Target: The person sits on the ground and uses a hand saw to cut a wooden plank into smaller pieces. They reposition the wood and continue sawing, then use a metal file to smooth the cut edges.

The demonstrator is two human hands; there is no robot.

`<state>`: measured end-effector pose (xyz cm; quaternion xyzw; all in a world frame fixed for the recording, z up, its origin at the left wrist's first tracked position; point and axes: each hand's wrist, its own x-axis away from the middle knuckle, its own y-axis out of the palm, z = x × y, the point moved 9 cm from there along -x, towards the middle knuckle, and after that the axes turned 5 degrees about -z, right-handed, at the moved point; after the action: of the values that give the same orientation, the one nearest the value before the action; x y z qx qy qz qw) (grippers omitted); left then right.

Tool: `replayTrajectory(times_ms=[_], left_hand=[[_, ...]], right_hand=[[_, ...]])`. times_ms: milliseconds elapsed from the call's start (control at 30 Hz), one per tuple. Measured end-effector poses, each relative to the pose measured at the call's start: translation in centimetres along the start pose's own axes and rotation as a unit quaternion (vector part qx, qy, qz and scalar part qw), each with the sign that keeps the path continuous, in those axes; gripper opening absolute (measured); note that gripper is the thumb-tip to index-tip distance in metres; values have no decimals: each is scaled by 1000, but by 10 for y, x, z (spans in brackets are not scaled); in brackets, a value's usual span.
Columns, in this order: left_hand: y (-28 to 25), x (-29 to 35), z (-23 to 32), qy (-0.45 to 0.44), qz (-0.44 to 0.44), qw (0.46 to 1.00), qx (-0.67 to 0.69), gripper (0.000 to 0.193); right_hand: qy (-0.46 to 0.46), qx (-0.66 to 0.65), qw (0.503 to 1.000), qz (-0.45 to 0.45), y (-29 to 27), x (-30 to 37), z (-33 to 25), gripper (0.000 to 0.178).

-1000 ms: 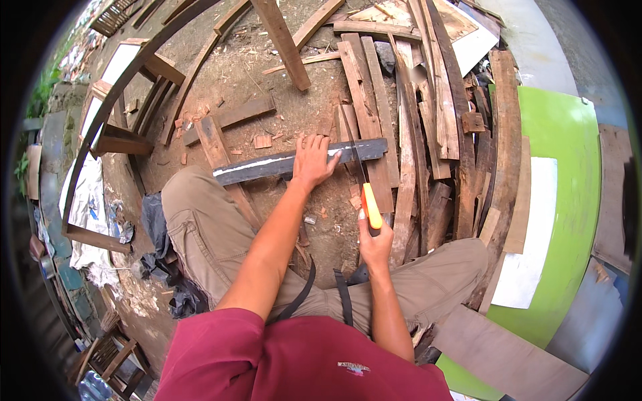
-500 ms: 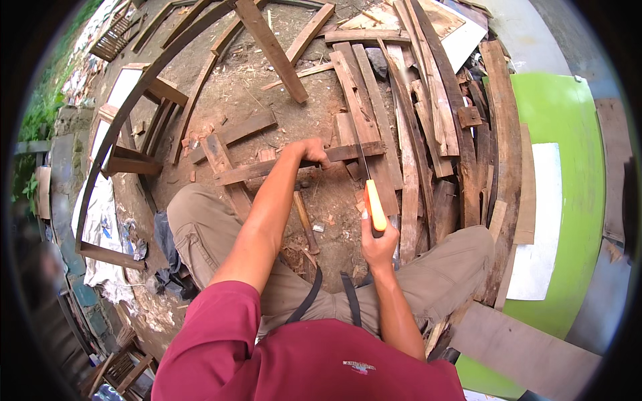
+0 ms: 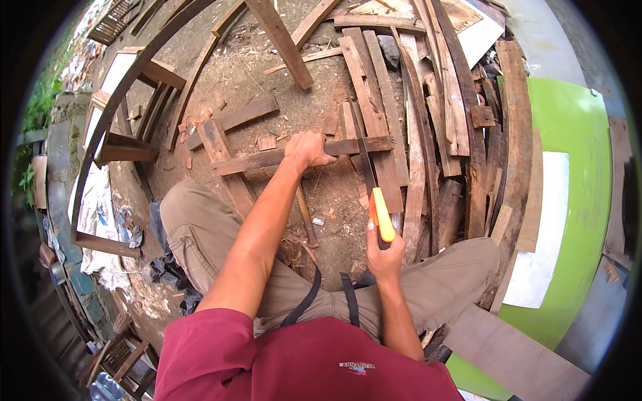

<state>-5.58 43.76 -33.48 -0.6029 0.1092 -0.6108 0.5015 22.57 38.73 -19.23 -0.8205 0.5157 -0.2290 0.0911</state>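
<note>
Wooden bar [image 3: 257, 161] at my 12 o'clock | left hand [image 3: 307, 149] wrapped over it | right hand [image 3: 386, 255] gripping yellow-handled saw [image 3: 381, 210], 1 o'clock | I judge: sawing the bar's 3 o'clock end | next stroke calls for pinning it steady

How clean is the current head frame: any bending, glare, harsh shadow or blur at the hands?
Head view: fisheye bending bows the long plank at right, corners black; soft light, no harsh shadows; the white sheet nearly washed out; left hand and right hand fairly sharp.
</note>
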Motion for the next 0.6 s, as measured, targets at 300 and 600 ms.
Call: replayTrajectory(times_ms=[300,600], left_hand=[[1,-2,-2,-11,-44,999,9,61],[-3,-6,-1,22,8,1000,-1,61]], right_hand=[[26,43,998,-27,-32,51,-35,11],[-7,56,998,-4,53,-88,-4,18]])
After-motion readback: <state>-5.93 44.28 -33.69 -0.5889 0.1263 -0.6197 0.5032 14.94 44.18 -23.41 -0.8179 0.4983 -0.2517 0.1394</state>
